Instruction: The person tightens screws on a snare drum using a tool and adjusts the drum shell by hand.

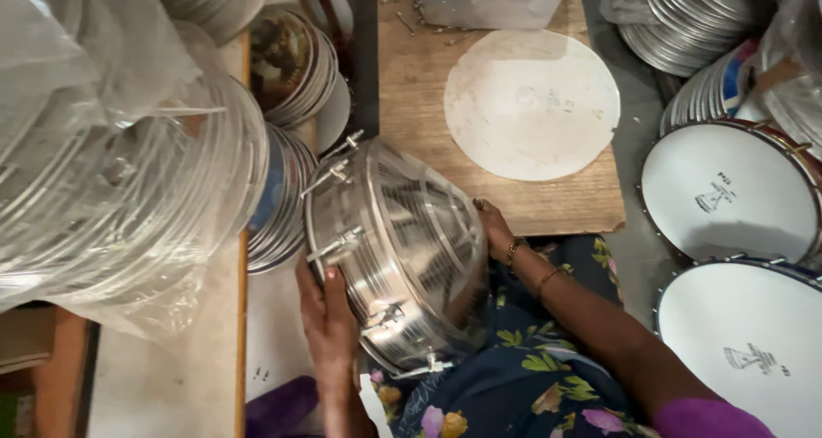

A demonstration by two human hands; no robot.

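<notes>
Both hands grip a shiny metal drum shell with tension lugs [402, 250], tilted on the lap at frame centre. Left hand [327, 314] clasps the shell's rim at 7 o'clock, fingers wrapped; right hand [494, 230] presses its far edge at 3 o'clock. The shell shows lugs fitted but no skin on the side in view, so heading looks undone. A round white drum skin [531, 104] lies loose on the wooden counter [411, 78] at 12 o'clock. Two finished white-headed drums [736, 190] sit at 3 o'clock. Plastic-wrapped metal hoops [128, 164] stack at 9 o'clock.
</notes>
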